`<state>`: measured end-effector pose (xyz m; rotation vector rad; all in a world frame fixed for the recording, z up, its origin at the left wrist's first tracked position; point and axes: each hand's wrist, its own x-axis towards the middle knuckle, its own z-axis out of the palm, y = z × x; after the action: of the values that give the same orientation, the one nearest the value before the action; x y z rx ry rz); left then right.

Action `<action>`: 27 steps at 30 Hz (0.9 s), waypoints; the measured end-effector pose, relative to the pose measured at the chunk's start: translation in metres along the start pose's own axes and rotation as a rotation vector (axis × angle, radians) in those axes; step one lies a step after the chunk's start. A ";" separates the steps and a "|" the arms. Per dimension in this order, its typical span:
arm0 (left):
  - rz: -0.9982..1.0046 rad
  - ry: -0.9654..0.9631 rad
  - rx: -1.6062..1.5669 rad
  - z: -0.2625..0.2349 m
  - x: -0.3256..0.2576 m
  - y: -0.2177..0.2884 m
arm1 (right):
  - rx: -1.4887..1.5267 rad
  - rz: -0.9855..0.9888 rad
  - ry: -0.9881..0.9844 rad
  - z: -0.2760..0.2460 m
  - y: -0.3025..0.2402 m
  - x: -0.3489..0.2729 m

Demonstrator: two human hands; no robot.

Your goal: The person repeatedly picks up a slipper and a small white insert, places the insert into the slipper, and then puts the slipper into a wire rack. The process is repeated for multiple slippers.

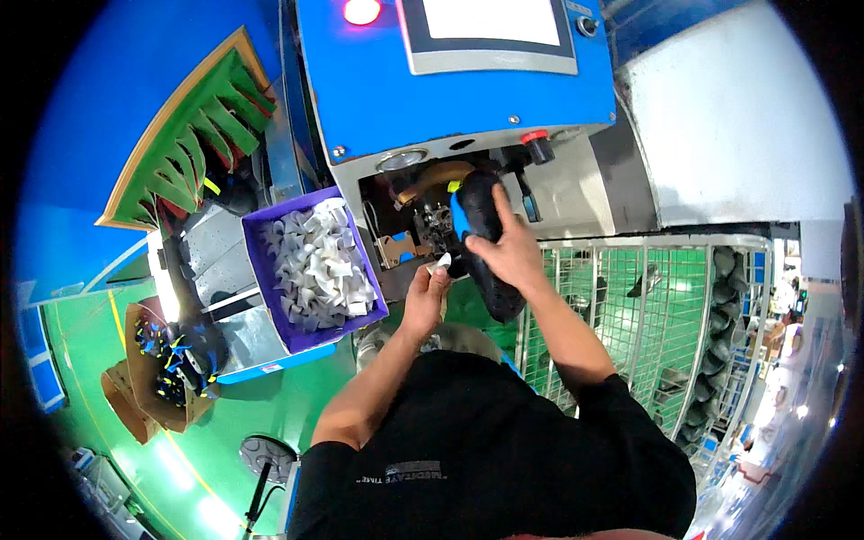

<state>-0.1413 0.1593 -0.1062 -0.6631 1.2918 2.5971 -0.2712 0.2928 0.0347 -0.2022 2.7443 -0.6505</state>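
Note:
My right hand (511, 256) is closed around a black shoe (495, 292) with blue and yellow on its far part, held upright before the machine's opening. Between the fingertips of my left hand (423, 299) is a small white curved piece (444, 260), close to the left side of the shoe. Just beyond my hands sits the machine's metal mechanism (436, 225), partly hidden by the shoe. To the left stands a purple box (344, 332) heaped with white curved pieces (315, 265) of a similar look.
The blue machine (432, 112) with its screen (490, 20) and red-topped knob (536, 144) rises ahead. At right is a wire rack cart (634, 315) with dark shoes along its side. A green-lined rack (189, 162) and a carton (157, 409) of parts lie left.

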 end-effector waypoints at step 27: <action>-0.342 -0.073 0.158 -0.066 -0.038 0.073 | -0.156 -0.272 0.376 0.054 0.013 -0.096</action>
<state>-0.1118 0.0642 -0.0716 -0.6853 1.2232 2.2021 -0.1638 0.3016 0.0083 -0.5483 3.1665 -0.5909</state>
